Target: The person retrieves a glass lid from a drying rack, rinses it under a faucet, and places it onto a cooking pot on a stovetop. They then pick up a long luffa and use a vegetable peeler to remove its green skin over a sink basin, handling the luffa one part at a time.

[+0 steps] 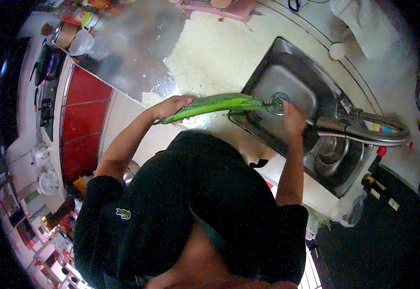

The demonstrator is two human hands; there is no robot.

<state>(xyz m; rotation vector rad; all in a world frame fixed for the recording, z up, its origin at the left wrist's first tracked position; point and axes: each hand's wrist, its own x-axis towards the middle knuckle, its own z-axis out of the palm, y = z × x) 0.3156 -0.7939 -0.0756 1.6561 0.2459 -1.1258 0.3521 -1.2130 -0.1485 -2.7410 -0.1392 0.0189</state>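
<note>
A long green gourd (228, 102), pale in strips along its side, lies across the front of my body, its far end over the sink. My left hand (175, 107) grips its left end from above. My right hand (293, 117) is blurred above the stainless steel sink basin (304, 81), just beyond the gourd's thin stem end. Whether the fingers close on the stem or on a small tool cannot be made out. Green peel (239, 115) lies at the near left rim of the sink.
A curved steel faucet (369, 133) reaches over the sink from the right, beside a smaller second basin (334, 153). Wet patches shine on the counter (210, 54). A pink rack (217, 9) stands at the back, a white jug (82, 42) at the left, a dark bottle (378, 189) at the right.
</note>
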